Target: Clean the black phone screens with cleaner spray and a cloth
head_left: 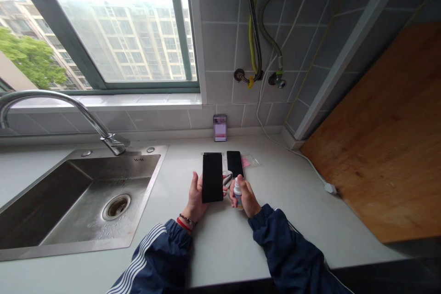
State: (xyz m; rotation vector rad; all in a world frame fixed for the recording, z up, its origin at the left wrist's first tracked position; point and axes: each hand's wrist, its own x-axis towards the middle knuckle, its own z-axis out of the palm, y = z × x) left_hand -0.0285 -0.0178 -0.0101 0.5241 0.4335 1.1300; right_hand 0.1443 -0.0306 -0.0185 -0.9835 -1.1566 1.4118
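My left hand [195,196] holds a black smartphone [212,178] from beneath, its dark screen facing up and the thumb at its left edge. My right hand [248,196], just beside it, is wrapped round a small white spray bottle [237,191]; its nozzle end points up near the thumb. Behind the right hand a second dark phone [235,163] lies on the counter. A greyish-white item [228,177], partly hidden between the held phone and the bottle, is too covered to name. Clear plastic wrapping [253,161] with a pink piece [245,161] lies to the right.
A lit phone [220,128] leans upright against the tiled wall. On the left are a steel sink [86,239] and a curved tap [82,108]. A white cable with a plug [330,188] runs along the right, near a wooden board [389,147]. The white counter's [220,257] front edge is close to me.
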